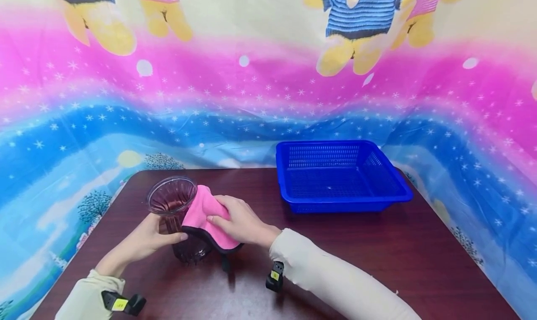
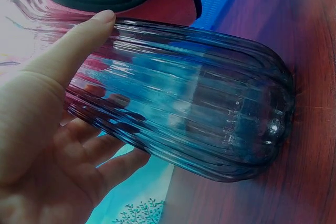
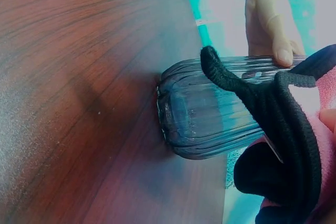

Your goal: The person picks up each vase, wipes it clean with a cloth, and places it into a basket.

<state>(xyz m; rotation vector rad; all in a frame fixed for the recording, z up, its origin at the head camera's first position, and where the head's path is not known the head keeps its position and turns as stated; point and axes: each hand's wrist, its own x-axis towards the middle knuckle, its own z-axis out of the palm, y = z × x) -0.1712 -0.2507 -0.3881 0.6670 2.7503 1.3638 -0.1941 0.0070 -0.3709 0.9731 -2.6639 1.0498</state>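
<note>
A clear ribbed glass vase (image 1: 173,199) with a flared rim stands on the table at the left. My left hand (image 1: 144,240) grips its neck, thumb across the near side and fingers behind, as the left wrist view shows through the glass of the vase (image 2: 210,98). My right hand (image 1: 242,222) pinches a pink cloth (image 1: 205,213) with black edging and holds it against the vase's right side. In the right wrist view the black edge of the cloth (image 3: 294,124) hangs over part of the vase (image 3: 205,108). Some right fingers are hidden by the cloth.
A blue plastic basket (image 1: 344,201) with perforated walls sits at the back right of the dark wood table (image 1: 377,255). Behind the table hangs a printed cloth backdrop (image 1: 260,96). Black straps with camera mounts are on both wrists.
</note>
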